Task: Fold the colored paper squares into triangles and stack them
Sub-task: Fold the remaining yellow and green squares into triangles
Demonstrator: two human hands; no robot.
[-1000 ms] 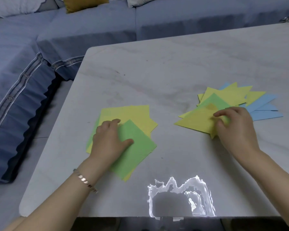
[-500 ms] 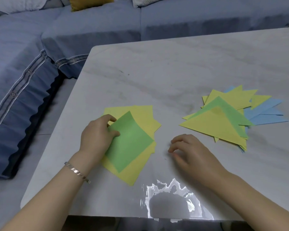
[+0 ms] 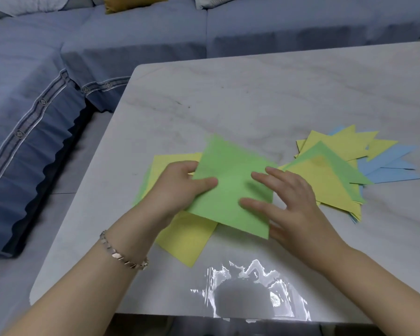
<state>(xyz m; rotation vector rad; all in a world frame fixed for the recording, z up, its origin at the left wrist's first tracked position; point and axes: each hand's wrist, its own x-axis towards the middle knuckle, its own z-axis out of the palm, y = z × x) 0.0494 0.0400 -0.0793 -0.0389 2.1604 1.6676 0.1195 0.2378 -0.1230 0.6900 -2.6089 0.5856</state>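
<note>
A marble desk [image 3: 252, 98] stood before a blue sofa [image 3: 131, 44]. The left grip [image 3: 180, 187] pinched the green square [image 3: 228, 161] at its left edge, and the right grip [image 3: 294, 204] rested flat on it, fingers straight. The square partly overlapped the yellow squares [image 3: 187, 238], with the triangles [image 3: 325, 180] stacked just right. Folding seemed barely begun. Next, one corner had to meet its opposite.

Home lounge; blue sofa [image 3: 131, 44], cushions [image 3: 134, 2]
</note>
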